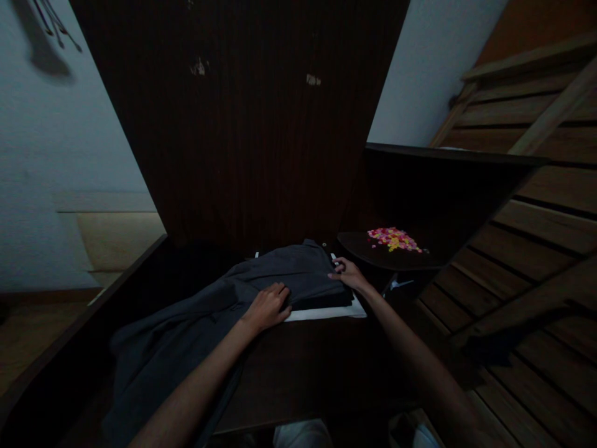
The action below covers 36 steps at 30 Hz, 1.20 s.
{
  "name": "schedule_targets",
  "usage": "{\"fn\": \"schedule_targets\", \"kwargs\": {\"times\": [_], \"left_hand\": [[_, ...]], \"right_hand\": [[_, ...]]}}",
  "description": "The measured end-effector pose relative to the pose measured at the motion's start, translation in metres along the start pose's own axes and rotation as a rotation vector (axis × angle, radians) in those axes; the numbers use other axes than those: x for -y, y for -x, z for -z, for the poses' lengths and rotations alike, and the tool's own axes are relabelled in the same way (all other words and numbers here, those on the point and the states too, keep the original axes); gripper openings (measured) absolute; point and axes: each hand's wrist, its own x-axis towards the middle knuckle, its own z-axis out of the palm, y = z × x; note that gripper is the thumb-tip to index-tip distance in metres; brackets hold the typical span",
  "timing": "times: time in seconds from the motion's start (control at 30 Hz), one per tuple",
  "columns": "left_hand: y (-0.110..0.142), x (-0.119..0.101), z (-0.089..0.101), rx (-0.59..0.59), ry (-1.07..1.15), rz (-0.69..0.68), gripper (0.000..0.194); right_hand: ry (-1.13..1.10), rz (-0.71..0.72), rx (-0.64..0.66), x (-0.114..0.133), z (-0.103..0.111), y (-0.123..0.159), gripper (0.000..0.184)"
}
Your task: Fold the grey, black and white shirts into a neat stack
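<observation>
A dark grey garment (200,317) lies spread over a flat white sheet or board (321,313), whose rim shows along the near side and at the corners. Its left part drapes down across the dark wooden surface. My left hand (268,306) rests on the garment near its front edge, palm down, with the fingers laid on the cloth. At the garment's right edge is my right hand (349,274), its thumb and bent fingers apart and touching the cloth beside the white rim. A black layer (321,301) shows between garment and white rim.
Behind the garment rises a tall dark wooden panel (252,124). A rounded dark shelf (359,242) to the right carries a heap of small pink, red and yellow pieces (394,239). Slatted wooden boards (536,242) stand farther right. A raised wooden edge (88,323) runs along the left.
</observation>
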Motion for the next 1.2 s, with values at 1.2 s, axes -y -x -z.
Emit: {"fn": "schedule_targets", "kwargs": {"times": [1.2], "left_hand": [[0.018,-0.009,-0.002,0.007,-0.135,-0.062,0.013]], "right_hand": [[1.031,0.559,0.477,0.080,-0.004,0.089,0.038]]}}
